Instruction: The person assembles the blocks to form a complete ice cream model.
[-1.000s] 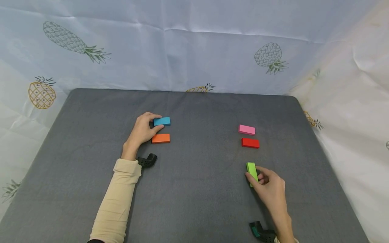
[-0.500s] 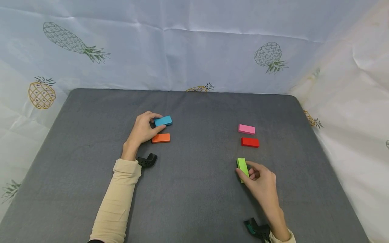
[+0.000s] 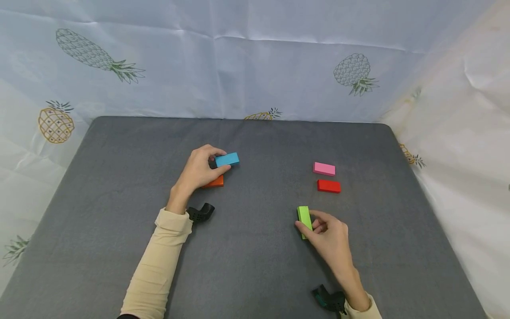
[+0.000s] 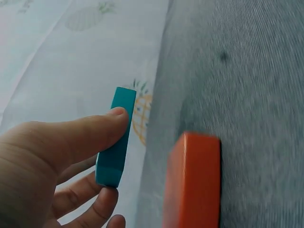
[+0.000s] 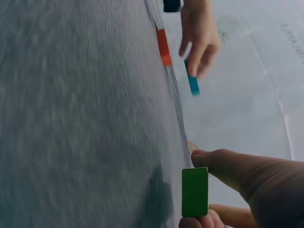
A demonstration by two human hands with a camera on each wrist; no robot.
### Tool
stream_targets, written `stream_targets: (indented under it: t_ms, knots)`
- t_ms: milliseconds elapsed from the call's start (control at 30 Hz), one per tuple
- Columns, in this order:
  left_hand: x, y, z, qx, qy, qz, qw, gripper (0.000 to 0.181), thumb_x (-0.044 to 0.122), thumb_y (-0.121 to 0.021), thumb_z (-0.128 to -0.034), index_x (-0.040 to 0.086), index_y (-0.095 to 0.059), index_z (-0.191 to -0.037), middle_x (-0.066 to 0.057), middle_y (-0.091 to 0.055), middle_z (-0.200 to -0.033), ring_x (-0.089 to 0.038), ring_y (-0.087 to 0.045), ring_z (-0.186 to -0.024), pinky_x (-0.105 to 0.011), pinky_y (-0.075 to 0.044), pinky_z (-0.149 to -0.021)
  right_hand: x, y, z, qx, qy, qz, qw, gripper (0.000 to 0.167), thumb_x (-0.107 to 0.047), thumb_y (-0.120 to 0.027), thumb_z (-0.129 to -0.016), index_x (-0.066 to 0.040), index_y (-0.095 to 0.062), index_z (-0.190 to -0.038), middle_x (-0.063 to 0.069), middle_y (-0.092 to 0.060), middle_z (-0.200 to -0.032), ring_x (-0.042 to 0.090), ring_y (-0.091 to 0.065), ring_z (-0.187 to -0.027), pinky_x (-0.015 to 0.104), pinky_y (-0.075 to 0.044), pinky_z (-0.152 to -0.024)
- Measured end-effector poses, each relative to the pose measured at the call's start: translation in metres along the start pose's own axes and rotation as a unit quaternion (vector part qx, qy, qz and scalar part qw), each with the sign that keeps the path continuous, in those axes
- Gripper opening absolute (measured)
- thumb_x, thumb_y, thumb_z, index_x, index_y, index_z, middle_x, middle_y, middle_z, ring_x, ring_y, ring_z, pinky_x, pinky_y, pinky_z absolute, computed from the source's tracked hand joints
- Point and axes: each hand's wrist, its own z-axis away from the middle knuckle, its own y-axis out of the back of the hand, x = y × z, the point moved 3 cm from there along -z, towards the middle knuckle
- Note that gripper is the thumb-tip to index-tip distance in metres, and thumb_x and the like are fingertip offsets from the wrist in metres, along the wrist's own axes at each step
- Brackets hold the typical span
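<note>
My left hand pinches a blue rectangular block between thumb and fingers. In the left wrist view the blue block hangs above the tabletop, with the thumb across its face. An orange block lies just below that hand, partly hidden by it. On the right, my right hand grips a lime green block by its sides. The right wrist view shows the green block's end face between thumb and fingers, held off the table.
A pink block and a red block lie one behind the other on the right of the grey table. Behind the table's far edge hangs a white cloth printed with pineapples. Each wrist carries a black camera mount.
My left hand has lifted the blue block and carried it to the right, away from beside the orange block. My right hand has moved left with the green block.
</note>
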Motion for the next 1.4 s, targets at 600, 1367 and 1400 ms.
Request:
stream_targets:
  t_ms: [600,1367,1400]
  knots:
    - [0.037,-0.027,0.003,-0.043,-0.051,-0.028,0.9974,0.035,0.022,-0.083,-0.0861,0.006,-0.075,-0.116,-0.011,-0.072,-0.109,-0.025,-0.061,-0.088,-0.038,-0.049,-0.075,-0.02,-0.028,0.005,-0.044,-0.01,-0.041,0.9982,0.04,-0.02,-0.093,-0.074,-0.005,-0.078,-0.107,0.0,-0.06,-0.064,0.0,-0.05,-0.054,0.017,-0.045,-0.054]
    - [0.074,-0.08,0.018,-0.115,-0.124,-0.051,0.9843,0.031,0.029,-0.084,-0.0852,0.011,-0.076,-0.109,-0.003,-0.071,-0.097,-0.014,-0.061,-0.08,-0.028,-0.051,-0.07,-0.033,-0.046,0.013,-0.063,-0.009,-0.016,0.9979,0.039,-0.025,-0.092,-0.076,-0.006,-0.079,-0.108,-0.004,-0.057,-0.061,-0.001,-0.049,-0.052,0.017,-0.044,-0.053]
    - [0.075,-0.081,0.018,-0.118,-0.126,-0.051,0.9837,0.031,0.029,-0.084,-0.0853,0.011,-0.076,-0.109,-0.002,-0.071,-0.098,-0.013,-0.061,-0.08,-0.028,-0.051,-0.07,-0.033,-0.047,0.013,-0.063,-0.008,-0.014,0.9979,0.04,-0.025,-0.092,-0.076,-0.006,-0.079,-0.108,-0.004,-0.057,-0.061,-0.001,-0.049,-0.052,0.017,-0.044,-0.053]
